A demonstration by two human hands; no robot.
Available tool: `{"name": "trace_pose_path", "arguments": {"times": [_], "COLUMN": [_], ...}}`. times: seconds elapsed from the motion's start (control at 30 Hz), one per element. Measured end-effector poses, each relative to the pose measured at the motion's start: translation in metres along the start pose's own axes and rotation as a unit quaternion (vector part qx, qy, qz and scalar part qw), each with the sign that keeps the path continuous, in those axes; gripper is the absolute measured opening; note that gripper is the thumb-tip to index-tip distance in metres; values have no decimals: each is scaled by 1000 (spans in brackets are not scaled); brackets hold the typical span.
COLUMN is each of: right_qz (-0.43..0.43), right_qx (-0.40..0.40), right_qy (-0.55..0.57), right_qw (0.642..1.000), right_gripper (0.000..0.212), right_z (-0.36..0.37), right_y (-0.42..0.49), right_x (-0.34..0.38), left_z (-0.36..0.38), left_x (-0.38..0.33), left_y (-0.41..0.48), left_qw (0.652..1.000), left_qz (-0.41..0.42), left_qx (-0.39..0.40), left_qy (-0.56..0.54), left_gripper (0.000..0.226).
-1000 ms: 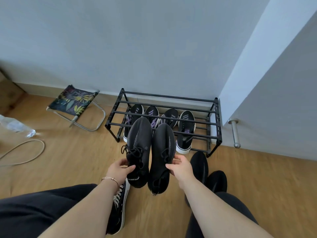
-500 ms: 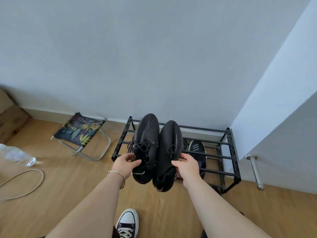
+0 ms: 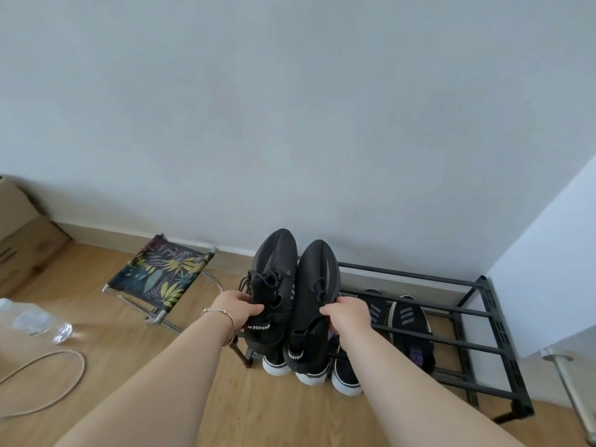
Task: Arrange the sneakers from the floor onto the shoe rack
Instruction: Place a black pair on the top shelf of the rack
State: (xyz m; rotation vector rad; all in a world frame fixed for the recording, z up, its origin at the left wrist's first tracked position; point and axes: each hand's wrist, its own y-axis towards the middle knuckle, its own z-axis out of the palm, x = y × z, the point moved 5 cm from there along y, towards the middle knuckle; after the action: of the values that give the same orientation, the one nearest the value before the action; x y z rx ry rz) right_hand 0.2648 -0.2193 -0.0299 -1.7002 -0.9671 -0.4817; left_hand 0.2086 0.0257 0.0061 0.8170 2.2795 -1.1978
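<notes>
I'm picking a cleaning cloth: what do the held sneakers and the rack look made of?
The held sneakers look like matte black knit fabric, going by their soft sock-like collars and cord laces. The shoe rack looks like black-painted metal tubing: thin straight bars with a slight sheen.

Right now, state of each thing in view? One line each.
left hand: closed on left black sneaker
right hand: closed on right black sneaker
left black sneaker: held up, toe toward wall
right black sneaker: held up beside the other
shoe rack: upright, top tier bare on the right
striped sneakers: on lower tier
folding stool: unfolded, standing
water bottle: lying on floor
</notes>
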Motion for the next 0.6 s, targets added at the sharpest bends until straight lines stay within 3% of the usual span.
{"name": "trace_pose_path", "arguments": {"times": [0.27,0.6], "right_qz": [13,-25], "right_qx": [-18,-35], "right_qy": [-48,-10], "right_qw": [999,999], "right_gripper": [17,17], "right_z": [10,11], "right_y": [22,27], "right_x": [5,1], "left_z": [4,5], "left_x": [9,11], "left_y": [26,40], "left_qw": [999,998], "left_qz": [-21,40], "left_qx": [20,17], "left_qy": [31,41], "left_gripper": [45,34]}}
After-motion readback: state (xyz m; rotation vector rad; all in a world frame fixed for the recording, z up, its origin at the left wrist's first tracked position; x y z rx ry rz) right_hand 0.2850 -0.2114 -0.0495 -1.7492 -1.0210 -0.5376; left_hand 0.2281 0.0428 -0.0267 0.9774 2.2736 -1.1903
